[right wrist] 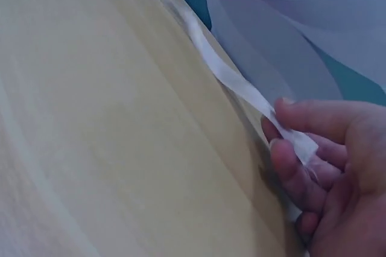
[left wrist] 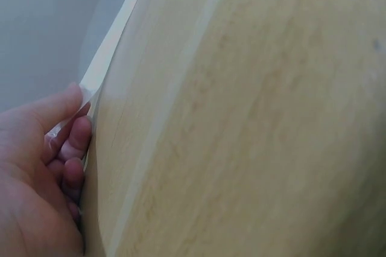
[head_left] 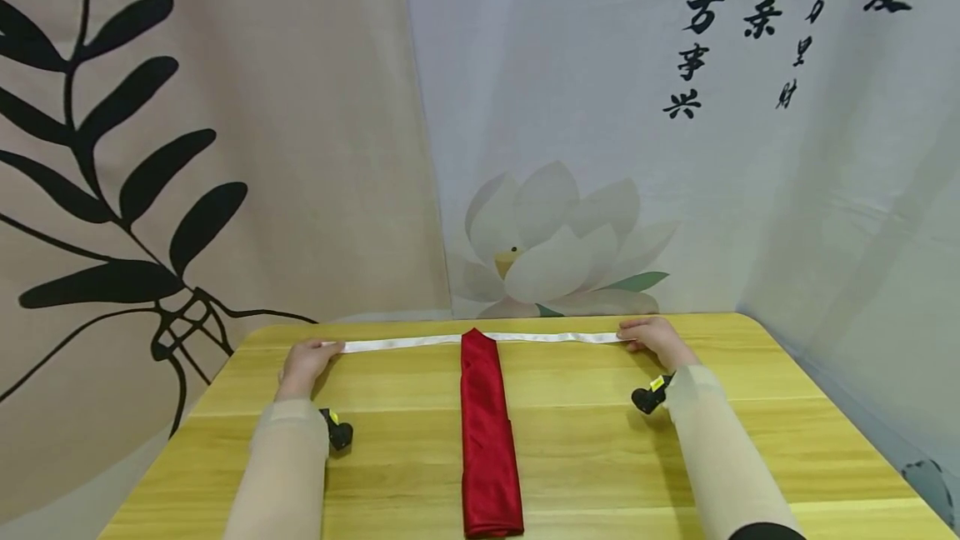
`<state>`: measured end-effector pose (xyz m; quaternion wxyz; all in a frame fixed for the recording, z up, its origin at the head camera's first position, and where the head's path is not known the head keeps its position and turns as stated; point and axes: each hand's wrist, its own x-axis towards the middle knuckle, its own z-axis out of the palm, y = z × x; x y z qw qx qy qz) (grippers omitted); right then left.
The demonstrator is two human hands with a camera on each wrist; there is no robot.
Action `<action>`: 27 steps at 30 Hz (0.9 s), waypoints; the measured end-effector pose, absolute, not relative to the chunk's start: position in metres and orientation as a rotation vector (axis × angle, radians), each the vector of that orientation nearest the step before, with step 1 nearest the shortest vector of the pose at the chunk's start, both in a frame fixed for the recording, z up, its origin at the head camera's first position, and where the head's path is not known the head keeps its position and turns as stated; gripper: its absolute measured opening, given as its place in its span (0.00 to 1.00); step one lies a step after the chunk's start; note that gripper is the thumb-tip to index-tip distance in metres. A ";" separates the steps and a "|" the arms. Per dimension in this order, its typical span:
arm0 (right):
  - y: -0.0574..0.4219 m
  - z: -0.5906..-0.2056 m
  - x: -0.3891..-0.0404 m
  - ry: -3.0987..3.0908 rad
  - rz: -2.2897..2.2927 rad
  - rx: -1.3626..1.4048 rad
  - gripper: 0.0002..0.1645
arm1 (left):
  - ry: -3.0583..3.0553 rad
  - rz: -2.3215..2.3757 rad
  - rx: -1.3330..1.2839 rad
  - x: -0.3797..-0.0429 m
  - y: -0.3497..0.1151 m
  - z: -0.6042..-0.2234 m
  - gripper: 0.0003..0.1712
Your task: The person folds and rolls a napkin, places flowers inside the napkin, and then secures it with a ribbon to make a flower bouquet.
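Observation:
A white ribbon (head_left: 405, 342) stretches sideways near the far edge of the table. My left hand (head_left: 306, 367) pinches its left end between thumb and fingers; in the left wrist view the ribbon (left wrist: 114, 40) runs up and away from the thumb. At the other end my right hand (head_left: 657, 338) pinches the ribbon, and a short tail of ribbon (right wrist: 304, 147) sticks out past the fingers in the right wrist view. A folded strip of shiny red fabric (head_left: 489, 440) lies lengthwise between the hands. Its pointed far end covers the middle of the ribbon.
The wooden table (head_left: 585, 440) extends under both arms. A black wrist camera (head_left: 339, 432) is worn at the left wrist, another black camera (head_left: 651, 397) at the right. Behind the table hangs a cloth backdrop (head_left: 322, 148) with dark leaves, a lotus and writing.

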<state>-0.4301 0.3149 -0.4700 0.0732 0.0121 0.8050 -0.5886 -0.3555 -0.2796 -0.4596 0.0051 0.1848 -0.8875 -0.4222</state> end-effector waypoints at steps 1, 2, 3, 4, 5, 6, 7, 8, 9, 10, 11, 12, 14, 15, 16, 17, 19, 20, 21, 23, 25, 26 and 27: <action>0.314 -0.469 -0.430 2.421 -1.749 0.038 0.28 | -2.779 -1.320 0.579 -0.356 -0.280 -0.460 0.35; 0.314 -0.468 -0.430 2.421 -1.733 0.042 0.27 | -2.781 -1.320 0.578 -0.356 -0.280 -0.460 0.35; 0.314 -0.467 -0.429 2.420 -1.715 0.048 0.27 | -2.776 -1.322 0.572 -0.361 -0.285 -0.466 0.38; 0.314 -0.466 -0.430 2.418 -1.700 0.061 0.25 | -2.775 -1.320 0.572 -0.361 -0.284 -0.466 0.38; 0.314 -0.466 -0.430 2.417 -1.679 0.062 0.23 | -2.776 -1.320 0.571 -0.361 -0.284 -0.466 0.38; 0.315 -0.465 -0.430 2.418 -1.654 0.067 0.21 | -2.776 -1.321 0.573 -0.360 -0.284 -0.466 0.38; 0.315 -0.464 -0.430 2.418 -1.628 0.075 0.18 | -2.778 -1.322 0.572 -0.359 -0.283 -0.465 0.38; 0.315 -0.463 -0.431 2.417 -1.604 0.084 0.16 | -2.778 -1.321 0.572 -0.359 -0.283 -0.465 0.39; 0.315 -0.462 -0.430 2.417 -1.577 0.090 0.14 | -2.777 -1.322 0.571 -0.358 -0.283 -0.465 0.39; 0.315 -0.461 -0.430 2.419 -1.557 0.099 0.12 | -2.784 -1.320 0.577 -0.353 -0.279 -0.459 0.36; 0.315 -0.460 -0.430 2.419 -1.540 0.102 0.11 | -2.786 -1.322 0.578 -0.353 -0.280 -0.459 0.36; 0.315 -0.458 -0.430 2.416 -1.525 0.106 0.10 | -2.786 -1.323 0.580 -0.353 -0.280 -0.458 0.37; 0.315 -0.457 -0.429 2.413 -1.505 0.101 0.11 | -2.786 -1.325 0.581 -0.353 -0.281 -0.458 0.37; 0.315 -0.456 -0.429 2.417 -1.497 0.096 0.11 | -2.788 -1.328 0.582 -0.353 -0.281 -0.457 0.38; 0.315 -0.456 -0.429 2.417 -1.498 0.107 0.11 | -2.790 -1.331 0.582 -0.352 -0.280 -0.457 0.38; 0.314 -0.456 -0.428 2.419 -1.495 0.107 0.11 | -2.790 -1.336 0.582 -0.352 -0.281 -0.456 0.39; 0.314 -0.457 -0.428 2.426 -1.492 0.103 0.11 | -2.788 -1.350 0.583 -0.352 -0.281 -0.456 0.40; 0.314 -0.457 -0.428 2.429 -1.498 0.112 0.12 | -2.783 -1.360 0.584 -0.352 -0.281 -0.457 0.41; 0.314 -0.458 -0.428 2.435 -1.504 0.113 0.12 | -2.776 -1.366 0.586 -0.352 -0.282 -0.457 0.42; 0.314 -0.460 -0.428 2.444 -1.522 0.113 0.13 | -2.761 -1.375 0.593 -0.352 -0.282 -0.457 0.43; 0.314 -0.462 -0.428 2.468 -1.533 0.108 0.14 | -2.738 -1.368 0.602 -0.352 -0.281 -0.457 0.44; 0.314 -0.463 -0.427 2.487 -1.533 0.106 0.14 | -2.736 -1.357 0.600 -0.351 -0.281 -0.457 0.44; 0.314 -0.464 -0.427 2.512 -1.522 0.109 0.15 | -2.736 -1.345 0.598 -0.351 -0.280 -0.457 0.42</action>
